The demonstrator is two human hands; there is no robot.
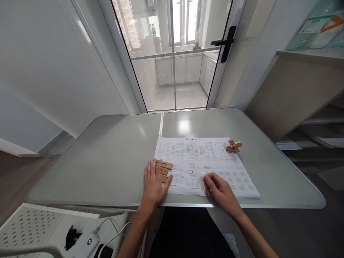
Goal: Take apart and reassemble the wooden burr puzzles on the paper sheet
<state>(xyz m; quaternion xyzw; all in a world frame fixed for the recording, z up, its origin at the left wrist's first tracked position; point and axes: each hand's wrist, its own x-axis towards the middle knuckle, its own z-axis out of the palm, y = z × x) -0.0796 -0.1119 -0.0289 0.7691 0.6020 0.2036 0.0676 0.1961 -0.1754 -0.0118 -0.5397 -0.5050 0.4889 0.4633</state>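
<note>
Evidently sorting parts, the left hand (154, 184) lies open on flat tan wooden puzzle pieces (162, 170) at lower centre, while the right hand (219, 189), loosely curled and holding nothing, presses the white printed instruction sheet (204, 165).

Wooden pieces (164, 169) — several flat, light-brown notched bars, lying side by side under my left hand (154, 184) at the left edge of the instruction sheet (215, 168). Sheet — white, printed with small diagrams, flat on the table; my right hand (219, 189) rests on its near edge.
</note>
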